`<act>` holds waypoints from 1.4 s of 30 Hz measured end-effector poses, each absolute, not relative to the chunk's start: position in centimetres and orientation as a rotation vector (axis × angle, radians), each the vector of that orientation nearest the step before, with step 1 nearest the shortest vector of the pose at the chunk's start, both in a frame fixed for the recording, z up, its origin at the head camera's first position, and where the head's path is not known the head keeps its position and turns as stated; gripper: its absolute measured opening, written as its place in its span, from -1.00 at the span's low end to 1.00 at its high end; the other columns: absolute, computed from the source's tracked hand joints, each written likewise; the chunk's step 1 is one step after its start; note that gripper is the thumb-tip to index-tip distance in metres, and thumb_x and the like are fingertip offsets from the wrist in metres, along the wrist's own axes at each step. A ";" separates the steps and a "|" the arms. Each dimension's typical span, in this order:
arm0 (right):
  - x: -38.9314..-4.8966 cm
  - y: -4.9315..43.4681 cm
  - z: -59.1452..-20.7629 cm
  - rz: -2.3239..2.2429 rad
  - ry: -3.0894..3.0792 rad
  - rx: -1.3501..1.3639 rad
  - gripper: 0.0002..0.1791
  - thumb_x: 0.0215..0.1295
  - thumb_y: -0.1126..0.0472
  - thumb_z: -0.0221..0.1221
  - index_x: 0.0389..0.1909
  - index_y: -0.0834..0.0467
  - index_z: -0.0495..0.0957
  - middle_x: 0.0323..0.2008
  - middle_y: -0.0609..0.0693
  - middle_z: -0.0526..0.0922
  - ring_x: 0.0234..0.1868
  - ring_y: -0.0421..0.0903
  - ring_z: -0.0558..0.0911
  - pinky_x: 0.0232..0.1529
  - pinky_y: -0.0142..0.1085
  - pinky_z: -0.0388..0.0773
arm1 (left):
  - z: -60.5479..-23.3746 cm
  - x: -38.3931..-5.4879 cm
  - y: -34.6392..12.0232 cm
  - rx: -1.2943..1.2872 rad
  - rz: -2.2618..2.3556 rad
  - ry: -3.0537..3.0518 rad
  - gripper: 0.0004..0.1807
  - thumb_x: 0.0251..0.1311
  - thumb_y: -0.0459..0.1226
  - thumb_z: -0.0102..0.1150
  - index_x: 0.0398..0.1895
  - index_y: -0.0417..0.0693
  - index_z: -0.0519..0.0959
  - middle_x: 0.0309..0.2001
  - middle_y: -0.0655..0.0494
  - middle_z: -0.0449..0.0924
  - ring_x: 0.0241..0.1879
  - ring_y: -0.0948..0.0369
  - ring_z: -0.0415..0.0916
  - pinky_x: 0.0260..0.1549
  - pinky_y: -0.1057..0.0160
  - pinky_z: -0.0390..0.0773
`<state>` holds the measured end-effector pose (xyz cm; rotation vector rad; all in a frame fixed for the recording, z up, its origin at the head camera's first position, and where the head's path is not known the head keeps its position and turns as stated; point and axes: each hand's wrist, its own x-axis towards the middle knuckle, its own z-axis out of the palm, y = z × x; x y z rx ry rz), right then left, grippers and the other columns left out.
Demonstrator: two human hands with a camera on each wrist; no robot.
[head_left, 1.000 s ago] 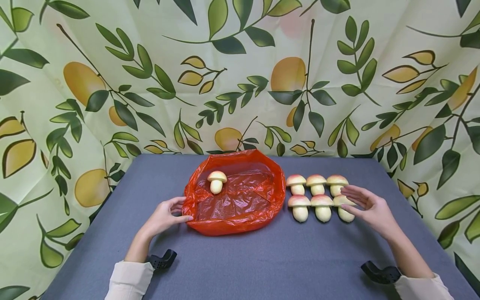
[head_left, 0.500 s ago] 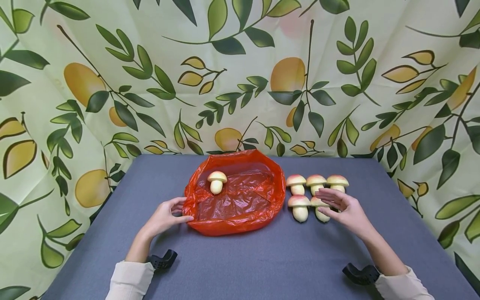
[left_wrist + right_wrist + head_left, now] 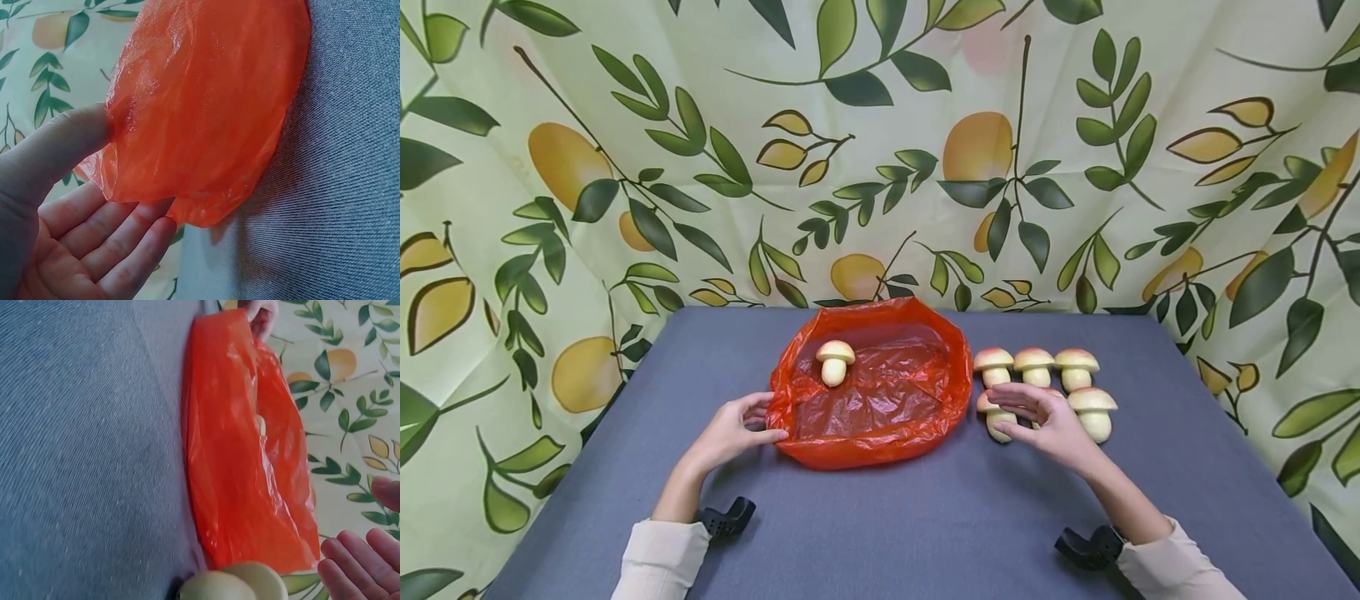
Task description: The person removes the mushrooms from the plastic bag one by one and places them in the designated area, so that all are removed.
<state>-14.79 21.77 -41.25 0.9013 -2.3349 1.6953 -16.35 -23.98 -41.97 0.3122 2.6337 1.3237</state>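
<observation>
A red plastic bag (image 3: 872, 450) lies with its mouth spread wide on the table. One toy mushroom (image 3: 834, 364) with a pale stem rests inside it. At the bag's left edge my left hand (image 3: 733, 432) holds the rim; in the left wrist view the thumb (image 3: 75, 134) is on one side of the plastic and the fingers (image 3: 119, 244) on the other. My right hand (image 3: 1048, 425) hovers, fingers extended and nothing in them, over the front row of toy mushrooms (image 3: 1093, 415). It mostly covers the middle front one and partly covers the left front mushroom (image 3: 996, 421).
Behind that row stands a back row of similar mushrooms (image 3: 1033, 363), close to the bag's right side. A blue-grey cloth (image 3: 880, 533) covers the table. A leaf-and-fruit patterned curtain (image 3: 880, 167) rises at the back and sides.
My right hand has moved left across the front row of mushrooms, uncovering the rightmost one. The left hand and the bag have stayed in place.
</observation>
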 end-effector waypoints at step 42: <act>-17.1 12.3 -41.8 1.839 -2.492 0.918 -0.54 0.17 0.39 0.27 0.07 0.49 0.44 -0.02 0.47 0.60 -0.01 0.26 0.66 0.04 0.05 0.59 | -42.5 -16.5 -24.0 0.347 1.364 2.627 -0.31 0.04 -0.28 0.40 0.20 -0.46 0.37 0.09 -0.38 0.54 0.02 -0.12 0.60 0.02 0.03 0.63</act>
